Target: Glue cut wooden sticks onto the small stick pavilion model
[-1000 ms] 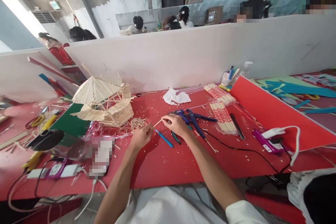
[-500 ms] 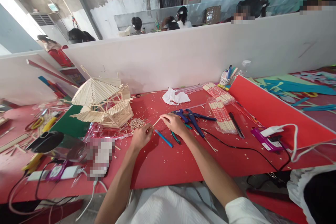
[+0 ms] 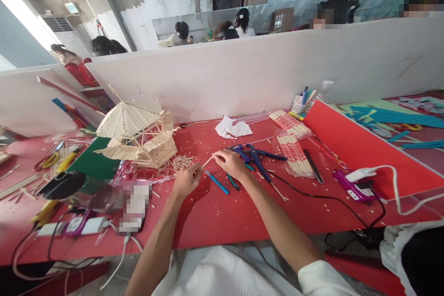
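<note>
red tabletop [image 3: 208,226], flecked with wood crumbs, spreads beneath my fingers, and a white partition [image 3: 222,78] stands beyond them. from the head view, my left hand [image 3: 186,180] pinches the near end of a thin wooden stick [image 3: 207,162]; my right hand [image 3: 229,163] has its fingertips closed on the far end, so it slants between the two. a blue pen [image 3: 217,182] lies just nearer me than the stick. beyond my left fingers sit short stick pieces [image 3: 182,163] and a stick-built model house [image 3: 138,136]; right of my right fingers, a blue tool [image 3: 257,163].
</note>
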`<action>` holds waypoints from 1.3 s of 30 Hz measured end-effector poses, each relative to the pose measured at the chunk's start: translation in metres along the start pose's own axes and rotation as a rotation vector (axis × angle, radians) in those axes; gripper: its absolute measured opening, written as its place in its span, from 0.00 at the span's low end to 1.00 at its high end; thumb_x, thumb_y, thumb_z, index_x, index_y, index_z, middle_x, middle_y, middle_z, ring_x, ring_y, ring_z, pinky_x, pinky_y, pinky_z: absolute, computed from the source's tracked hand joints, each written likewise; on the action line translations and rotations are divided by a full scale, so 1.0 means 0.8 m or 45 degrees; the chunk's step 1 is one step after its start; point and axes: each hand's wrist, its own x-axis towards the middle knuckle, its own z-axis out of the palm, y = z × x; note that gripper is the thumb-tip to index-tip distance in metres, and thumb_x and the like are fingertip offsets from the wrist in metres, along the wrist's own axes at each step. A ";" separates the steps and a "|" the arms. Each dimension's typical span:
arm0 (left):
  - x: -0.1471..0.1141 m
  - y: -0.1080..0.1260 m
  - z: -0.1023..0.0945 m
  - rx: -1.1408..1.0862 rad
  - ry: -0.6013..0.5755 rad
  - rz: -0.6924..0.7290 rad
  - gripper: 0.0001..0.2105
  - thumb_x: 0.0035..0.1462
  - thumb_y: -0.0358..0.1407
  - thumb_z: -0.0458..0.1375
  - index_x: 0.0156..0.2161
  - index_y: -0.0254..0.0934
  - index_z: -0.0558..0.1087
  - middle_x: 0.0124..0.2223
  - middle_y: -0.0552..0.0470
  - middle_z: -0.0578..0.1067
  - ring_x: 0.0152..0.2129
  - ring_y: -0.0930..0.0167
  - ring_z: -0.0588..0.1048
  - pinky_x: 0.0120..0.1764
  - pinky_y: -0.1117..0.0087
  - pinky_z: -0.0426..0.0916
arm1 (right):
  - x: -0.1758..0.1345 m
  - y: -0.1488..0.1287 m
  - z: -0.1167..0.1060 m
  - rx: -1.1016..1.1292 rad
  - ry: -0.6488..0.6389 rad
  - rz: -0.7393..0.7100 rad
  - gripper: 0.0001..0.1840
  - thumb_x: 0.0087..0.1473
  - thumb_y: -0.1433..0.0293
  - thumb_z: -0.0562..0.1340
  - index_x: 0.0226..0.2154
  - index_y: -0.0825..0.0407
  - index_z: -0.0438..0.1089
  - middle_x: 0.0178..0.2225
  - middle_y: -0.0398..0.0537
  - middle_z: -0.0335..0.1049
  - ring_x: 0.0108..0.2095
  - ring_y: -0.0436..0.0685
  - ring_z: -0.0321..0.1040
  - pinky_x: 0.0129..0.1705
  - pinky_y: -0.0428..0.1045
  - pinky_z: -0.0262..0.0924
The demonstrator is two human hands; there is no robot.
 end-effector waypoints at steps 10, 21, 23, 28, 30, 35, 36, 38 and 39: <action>0.001 -0.001 0.001 -0.037 -0.009 -0.029 0.13 0.68 0.43 0.52 0.42 0.39 0.77 0.31 0.51 0.79 0.23 0.73 0.72 0.32 0.73 0.61 | 0.000 -0.001 0.005 -0.046 0.013 -0.013 0.09 0.67 0.71 0.57 0.41 0.49 0.73 0.38 0.52 0.77 0.39 0.58 0.73 0.45 0.51 0.66; 0.001 0.003 -0.003 -0.006 -0.026 -0.045 0.16 0.69 0.43 0.50 0.42 0.37 0.78 0.28 0.50 0.77 0.22 0.72 0.71 0.31 0.72 0.60 | 0.003 -0.010 -0.008 0.059 -0.027 0.018 0.09 0.69 0.66 0.57 0.42 0.48 0.74 0.39 0.51 0.78 0.39 0.58 0.74 0.45 0.51 0.66; 0.001 0.002 -0.002 -0.007 -0.034 -0.039 0.17 0.69 0.43 0.50 0.43 0.37 0.78 0.29 0.50 0.78 0.22 0.72 0.71 0.31 0.72 0.60 | 0.004 -0.012 -0.011 0.100 -0.034 0.021 0.09 0.68 0.65 0.58 0.40 0.49 0.73 0.38 0.50 0.78 0.37 0.57 0.73 0.42 0.50 0.66; 0.002 -0.002 -0.002 0.016 -0.074 0.002 0.16 0.69 0.42 0.50 0.44 0.38 0.79 0.29 0.50 0.78 0.23 0.71 0.73 0.32 0.72 0.60 | 0.007 -0.013 -0.017 0.160 -0.102 0.020 0.08 0.67 0.67 0.59 0.38 0.49 0.73 0.36 0.48 0.76 0.35 0.56 0.72 0.41 0.49 0.65; 0.002 -0.003 -0.002 0.044 -0.087 0.030 0.15 0.69 0.40 0.50 0.44 0.39 0.79 0.32 0.49 0.79 0.26 0.70 0.75 0.33 0.72 0.61 | 0.008 -0.011 -0.020 0.143 -0.159 0.005 0.07 0.66 0.69 0.59 0.37 0.49 0.73 0.36 0.48 0.76 0.36 0.56 0.72 0.41 0.49 0.64; 0.003 -0.006 0.002 0.057 -0.069 0.086 0.14 0.69 0.40 0.51 0.46 0.40 0.79 0.40 0.46 0.82 0.33 0.67 0.78 0.36 0.70 0.65 | 0.004 -0.005 -0.021 -0.019 -0.204 -0.042 0.08 0.64 0.76 0.61 0.34 0.49 0.72 0.36 0.48 0.74 0.38 0.56 0.70 0.43 0.49 0.63; 0.004 -0.007 0.003 0.068 -0.061 0.093 0.14 0.69 0.40 0.51 0.46 0.41 0.80 0.40 0.46 0.83 0.34 0.67 0.78 0.37 0.70 0.65 | 0.002 -0.004 -0.020 -0.058 -0.211 -0.051 0.08 0.63 0.77 0.62 0.34 0.49 0.72 0.36 0.48 0.74 0.38 0.57 0.70 0.43 0.49 0.62; 0.005 -0.008 0.003 0.096 -0.050 0.102 0.14 0.69 0.40 0.51 0.45 0.41 0.80 0.40 0.46 0.83 0.34 0.67 0.78 0.37 0.71 0.66 | 0.000 -0.004 -0.018 -0.125 -0.218 -0.062 0.09 0.63 0.77 0.62 0.33 0.49 0.72 0.36 0.48 0.73 0.39 0.57 0.70 0.43 0.49 0.62; 0.005 -0.008 0.002 0.106 -0.050 0.104 0.15 0.69 0.40 0.51 0.45 0.41 0.80 0.39 0.46 0.82 0.34 0.67 0.78 0.37 0.71 0.66 | 0.000 -0.004 -0.017 -0.149 -0.215 -0.060 0.09 0.63 0.77 0.63 0.33 0.49 0.71 0.36 0.48 0.73 0.39 0.57 0.70 0.42 0.49 0.61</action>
